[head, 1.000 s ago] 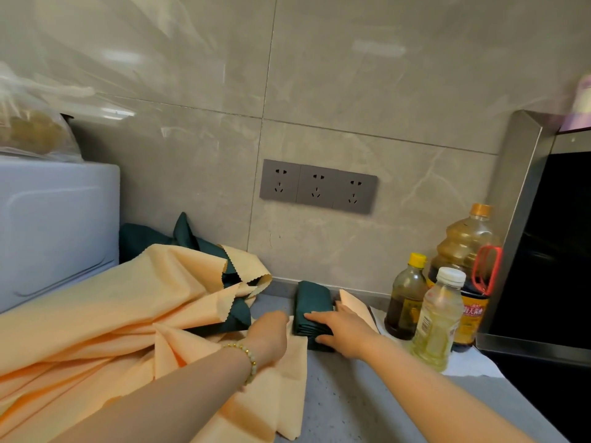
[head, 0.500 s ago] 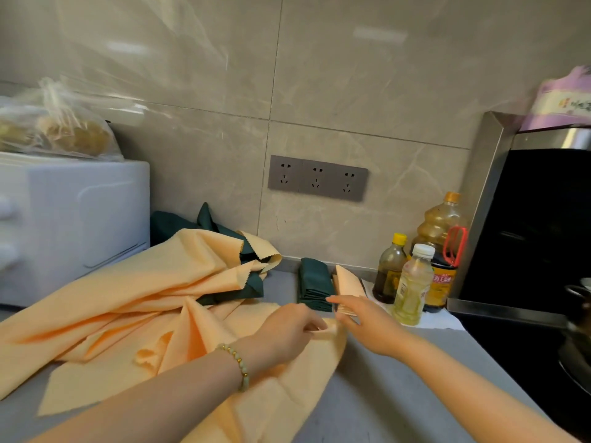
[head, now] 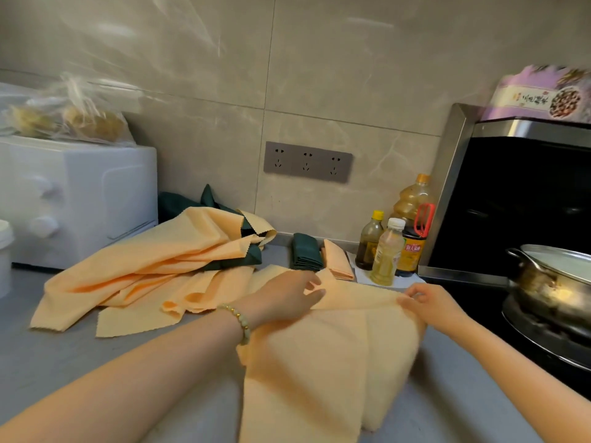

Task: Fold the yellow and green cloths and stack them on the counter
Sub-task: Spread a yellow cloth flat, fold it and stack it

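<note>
**A:** Which piece is being worked on, and where is it lying?

**B:** The pale yellow fabric cloth, at the near side of the grey stone bench. It is hanging from a raised top edge and draping toward the camera, seemingly doubled over.

**A:** How are the hands gripping it?

**B:** The left hand is pinching that top edge, its fingers closing over the fabric. The right hand is nipping the far corner between thumb and curled fingers. I'm guessing they are holding the edge taut so the layers line up for the next fold.

**A:** And the finished pieces?

**B:** A folded dark green cloth and a folded yellow cloth are lying side by side near the wall, just beyond the left hand. I'm reading that as the stacking spot.

**A:** Is anything crowding it?

**B:** A loose heap of yellow and green cloths is sprawling to the left, in front of a white boxy appliance. Three plastic bottles are standing just right of the folded pair, and a steel pot is sitting further right, near the right hand. To my eye the bottles are the likelier thing to get knocked on the way over.
</note>
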Motion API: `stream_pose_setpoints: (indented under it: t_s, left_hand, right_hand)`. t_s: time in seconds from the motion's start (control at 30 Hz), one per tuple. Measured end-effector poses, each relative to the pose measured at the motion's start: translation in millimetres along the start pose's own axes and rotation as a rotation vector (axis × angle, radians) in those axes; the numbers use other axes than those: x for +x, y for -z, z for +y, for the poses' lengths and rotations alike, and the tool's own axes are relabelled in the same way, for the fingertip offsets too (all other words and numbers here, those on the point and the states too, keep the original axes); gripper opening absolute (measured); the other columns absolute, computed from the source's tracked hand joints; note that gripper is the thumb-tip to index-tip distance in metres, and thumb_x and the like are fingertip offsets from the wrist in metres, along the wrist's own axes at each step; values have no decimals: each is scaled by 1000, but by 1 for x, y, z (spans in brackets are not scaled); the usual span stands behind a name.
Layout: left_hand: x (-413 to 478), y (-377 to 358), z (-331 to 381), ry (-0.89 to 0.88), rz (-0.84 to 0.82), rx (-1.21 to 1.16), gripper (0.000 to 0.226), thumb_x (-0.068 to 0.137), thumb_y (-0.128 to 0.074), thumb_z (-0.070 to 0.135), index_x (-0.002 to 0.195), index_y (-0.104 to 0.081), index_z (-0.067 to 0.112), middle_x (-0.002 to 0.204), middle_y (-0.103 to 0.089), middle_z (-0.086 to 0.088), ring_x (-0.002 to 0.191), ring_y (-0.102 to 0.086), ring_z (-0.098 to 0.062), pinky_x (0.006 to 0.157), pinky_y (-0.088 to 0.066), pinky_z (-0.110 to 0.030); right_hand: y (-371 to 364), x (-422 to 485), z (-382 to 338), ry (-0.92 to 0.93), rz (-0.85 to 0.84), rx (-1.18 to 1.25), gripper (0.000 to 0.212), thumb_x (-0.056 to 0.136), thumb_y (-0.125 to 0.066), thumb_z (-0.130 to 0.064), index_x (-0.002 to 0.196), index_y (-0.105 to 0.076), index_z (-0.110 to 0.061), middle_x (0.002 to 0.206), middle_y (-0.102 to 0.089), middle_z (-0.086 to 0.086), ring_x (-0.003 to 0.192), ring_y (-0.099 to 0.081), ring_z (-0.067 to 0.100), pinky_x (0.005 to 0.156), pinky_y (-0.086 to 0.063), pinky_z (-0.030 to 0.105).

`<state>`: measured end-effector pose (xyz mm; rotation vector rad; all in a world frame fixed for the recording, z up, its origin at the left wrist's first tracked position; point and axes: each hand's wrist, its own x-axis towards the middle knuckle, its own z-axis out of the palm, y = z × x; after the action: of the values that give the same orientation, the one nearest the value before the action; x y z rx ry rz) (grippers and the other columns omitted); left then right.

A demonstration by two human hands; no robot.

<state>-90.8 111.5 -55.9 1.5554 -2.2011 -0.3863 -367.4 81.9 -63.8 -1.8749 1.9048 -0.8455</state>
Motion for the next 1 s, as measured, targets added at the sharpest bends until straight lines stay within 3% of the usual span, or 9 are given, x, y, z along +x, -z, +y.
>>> stream_pose_setpoints:
  t_s: [0.07, 0.13, 0.27, 0.33, 0.4, 0.47, 0.53, 0.77, 1.0]
  left_hand:
    - [1, -3, -7, 85, -127, 43, 47, 102, -32, 42, 140, -45, 17, 142, -48, -1, 128, -45, -17, 104, -32, -28]
    - [3, -9, -10, 161, -228, 36, 51, 104, -22, 39, 141, -42, 10, 147, -41, -8, 134, -38, -22, 109, -26, -31]
    - [10, -23, -21, 244, -236, 46, 54, 106, -13, 34, 144, -36, 4, 151, -34, -12, 139, -32, -25, 112, -21, -31]
    - [18, -28, -32, 285, -217, 69, 51, 106, -13, 31, 145, -34, 5, 152, -33, -11, 140, -31, -25, 114, -20, -32]
    - [29, -33, -45, 307, -181, 95, 49, 106, -18, 30, 147, -30, 7, 154, -30, -9, 140, -30, -24, 115, -19, -32]
    - [39, -37, -55, 337, -146, 105, 49, 104, -28, 33, 149, -28, 13, 155, -29, -6, 141, -29, -24, 115, -20, -32]
    - [48, -41, -58, 357, -131, 106, 53, 101, -39, 36, 149, -26, 16, 154, -31, -4, 140, -32, -23, 114, -23, -31]
    - [80, -62, -55, 304, -21, 133, 46, 91, -59, 37, 133, -49, 20, 136, -52, -3, 123, -48, -21, 102, -39, -29]
    - [89, -57, -50, 64, -34, 63, 29, 95, -54, 31, 121, -60, 21, 126, -56, 1, 115, -51, -19, 99, -39, -31]
  right_hand:
    - [8, -1, 19, -1, 79, -165, 15, 89, -63, -23, 78, -65, -13, 63, -58, 0, 60, -51, 13, 54, -38, 25]
    - [9, -1, 36, -19, 106, -236, 12, 90, -62, -25, 83, -68, -17, 73, -61, -1, 70, -56, 15, 60, -42, 28]
    - [1, 4, 53, -58, 87, -354, 13, 92, -57, -23, 84, -68, -21, 76, -60, -5, 71, -55, 13, 69, -49, 31]
    - [-4, 7, 54, -89, 49, -384, 13, 92, -55, -20, 82, -63, -24, 87, -66, -2, 78, -58, 14, 73, -49, 29]
    - [-10, 11, 52, -101, 25, -430, 10, 92, -54, -21, 96, -62, -23, 104, -66, 1, 91, -60, 16, 74, -47, 25]
    - [-17, 17, 49, -97, 11, -415, 25, 92, -55, -25, 117, -58, -20, 115, -62, 1, 101, -58, 17, 78, -44, 24]
    - [-26, 22, 45, -94, -29, -367, 36, 92, -57, -31, 125, -52, -18, 119, -58, 2, 105, -56, 17, 83, -44, 24]
    - [-54, 38, 38, -137, -84, -296, 15, 89, -61, -34, 93, -55, -22, 98, -59, -2, 88, -54, 14, 70, -41, 23]
    - [-60, 37, 33, 19, 1, -209, 14, 94, -51, -26, 81, -54, -24, 81, -59, -5, 79, -54, 14, 66, -43, 26]
